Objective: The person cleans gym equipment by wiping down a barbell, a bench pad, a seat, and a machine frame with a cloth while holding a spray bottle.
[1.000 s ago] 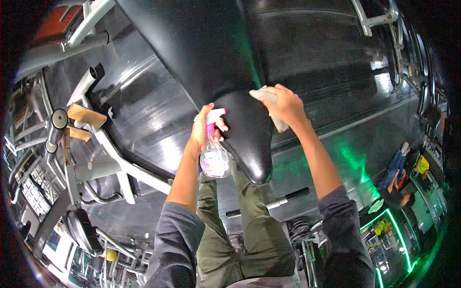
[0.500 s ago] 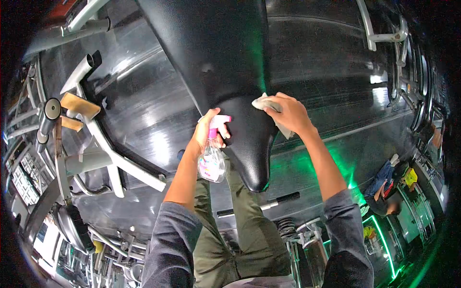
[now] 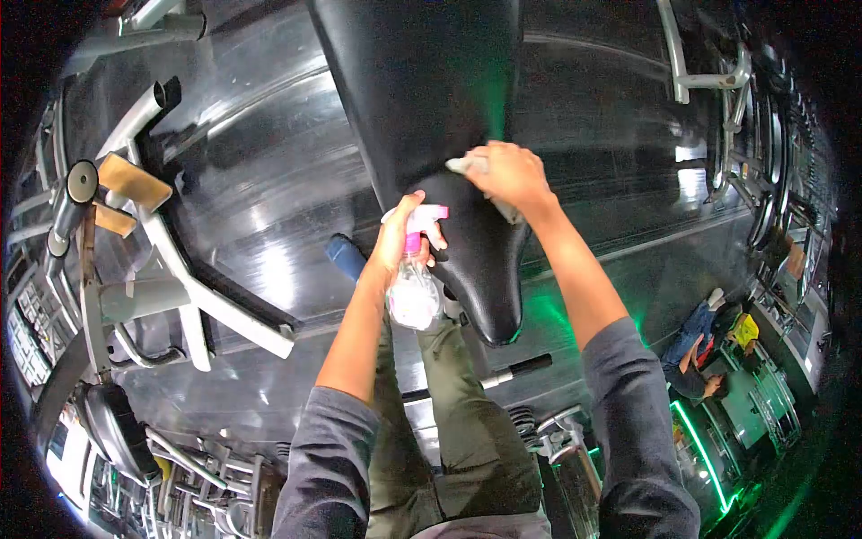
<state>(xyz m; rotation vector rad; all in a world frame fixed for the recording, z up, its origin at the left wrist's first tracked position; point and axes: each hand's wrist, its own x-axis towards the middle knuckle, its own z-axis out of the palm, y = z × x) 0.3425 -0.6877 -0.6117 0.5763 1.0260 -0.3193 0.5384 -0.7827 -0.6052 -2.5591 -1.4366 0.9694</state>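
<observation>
My left hand is wrapped round the neck of a clear spray bottle with a pink and white trigger head. The bottle hangs upright beside the narrow end of a black padded bench. Closed over a pale cloth, my right hand presses it to the bench top where the wide pad meets the narrow end. Part of the cloth hangs below the palm; the rest is hidden under the fingers.
A light metal frame with wooden-coloured plates stands at the left. My blue shoe is on the dark floor left of the bench. Another person is low at the far right, near a green light strip. More gym equipment lines both sides.
My right hand has moved the cloth from the bench's right edge inward and slightly farther up the pad. The left hand still holds the bottle. The view has shifted, and my blue shoe shows more.
</observation>
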